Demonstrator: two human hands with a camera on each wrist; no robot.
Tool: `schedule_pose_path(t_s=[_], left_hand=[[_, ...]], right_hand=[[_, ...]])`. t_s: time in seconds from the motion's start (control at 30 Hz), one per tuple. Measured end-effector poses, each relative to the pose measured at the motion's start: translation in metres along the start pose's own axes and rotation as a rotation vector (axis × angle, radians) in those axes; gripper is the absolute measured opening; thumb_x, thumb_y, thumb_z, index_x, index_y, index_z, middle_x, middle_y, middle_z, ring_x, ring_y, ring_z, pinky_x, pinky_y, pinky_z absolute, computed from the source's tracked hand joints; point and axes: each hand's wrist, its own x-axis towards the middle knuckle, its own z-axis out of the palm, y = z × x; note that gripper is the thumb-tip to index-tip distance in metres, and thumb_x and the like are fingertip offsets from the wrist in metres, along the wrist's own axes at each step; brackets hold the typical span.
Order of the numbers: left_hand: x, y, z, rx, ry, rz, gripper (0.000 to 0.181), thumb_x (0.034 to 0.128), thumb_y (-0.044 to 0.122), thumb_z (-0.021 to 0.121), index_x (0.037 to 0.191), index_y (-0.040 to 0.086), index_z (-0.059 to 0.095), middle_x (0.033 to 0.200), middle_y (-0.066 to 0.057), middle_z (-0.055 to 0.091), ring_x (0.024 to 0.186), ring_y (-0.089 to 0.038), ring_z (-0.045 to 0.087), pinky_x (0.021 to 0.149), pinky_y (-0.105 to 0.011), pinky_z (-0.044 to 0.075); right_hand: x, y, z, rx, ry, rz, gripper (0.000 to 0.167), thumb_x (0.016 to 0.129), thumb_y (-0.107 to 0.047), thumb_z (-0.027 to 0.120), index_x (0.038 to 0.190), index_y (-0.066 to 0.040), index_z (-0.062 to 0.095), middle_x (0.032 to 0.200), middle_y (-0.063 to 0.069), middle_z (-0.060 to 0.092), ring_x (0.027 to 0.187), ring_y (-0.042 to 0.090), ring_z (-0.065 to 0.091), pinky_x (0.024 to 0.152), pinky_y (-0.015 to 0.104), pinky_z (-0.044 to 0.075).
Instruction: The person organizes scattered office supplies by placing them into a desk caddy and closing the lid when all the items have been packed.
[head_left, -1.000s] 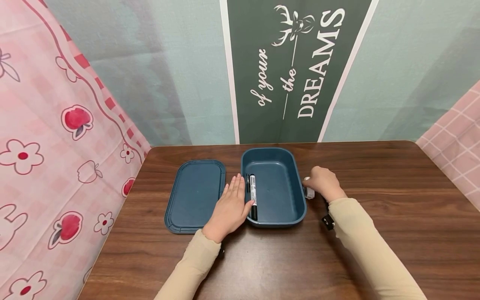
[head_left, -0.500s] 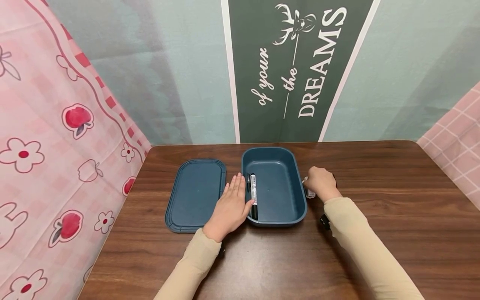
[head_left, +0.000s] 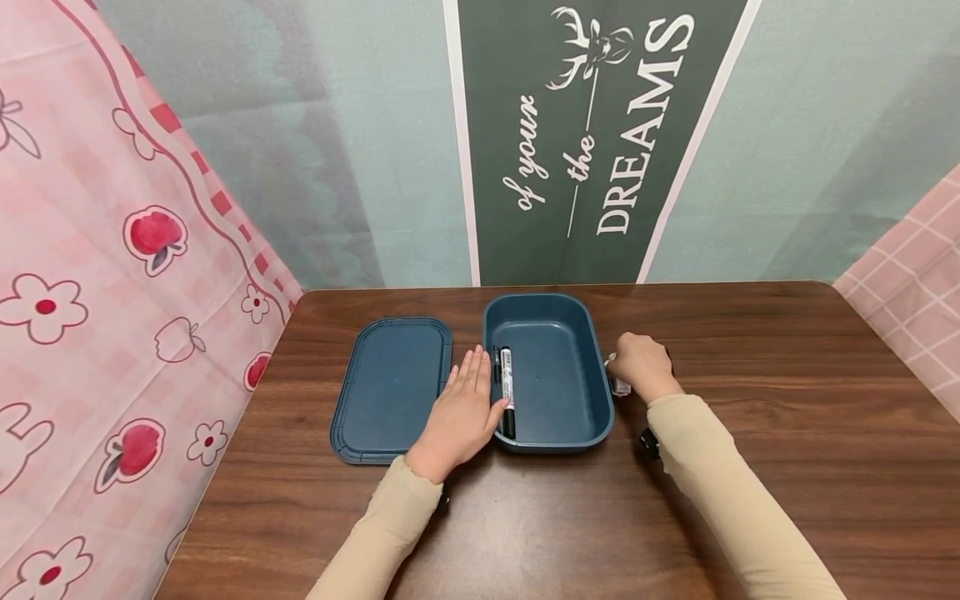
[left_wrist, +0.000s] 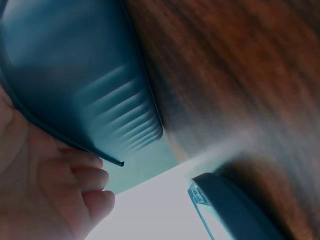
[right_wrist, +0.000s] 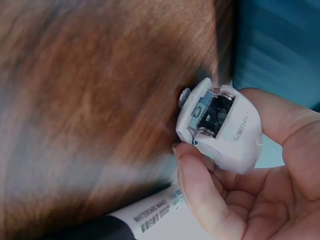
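Observation:
My left hand lies flat with straight fingers along the left rim of a blue rectangular box; its thumb reaches over the rim. Inside, along that wall, lie a black-and-white marker and a slim dark pen-like item. Just outside the box's right wall, my right hand pinches a small white rounded device with a dark opening and a metal knob; its exact kind is unclear. Another whiteboard marker shows below those fingers in the right wrist view, partly hidden.
A blue lid lies on the wooden table left of the box, close to the left hand. Behind the table hangs a green curtain; a pink patterned curtain borders the left side.
My right hand has shifted slightly left toward the box and turned a little, then stayed there for the last half second. The left hand, box and lid have not visibly moved.

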Motion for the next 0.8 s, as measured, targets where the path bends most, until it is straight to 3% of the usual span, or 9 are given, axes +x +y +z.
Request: schedule_pose_path(t_s=[0.47, 0.8], left_hand=[[0.000, -0.001, 0.001, 0.004, -0.005, -0.004, 0.068, 0.1023, 0.040, 0.035, 0.148, -0.005, 0.015, 0.155, -0.020, 0.009, 0.143, -0.027, 0.009, 0.115, -0.040, 0.013], [0.001, -0.001, 0.001, 0.010, -0.002, 0.000, 0.068, 0.1023, 0.040, 0.035, 0.148, -0.006, 0.015, 0.155, -0.020, 0.009, 0.143, -0.027, 0.010, 0.115, -0.040, 0.014]], right_hand=[[-0.002, 0.007, -0.002, 0.093, -0.011, -0.013, 0.029, 0.077, -0.017, 0.062, 0.055, -0.011, 0.044, 0.053, 0.002, 0.042, 0.053, 0.020, 0.044, 0.050, 0.032, 0.038], [0.000, 0.012, -0.007, 0.154, -0.095, 0.005, 0.033, 0.078, -0.021, 0.064, 0.055, -0.011, 0.042, 0.051, 0.001, 0.041, 0.049, 0.016, 0.045, 0.048, 0.028, 0.037]])
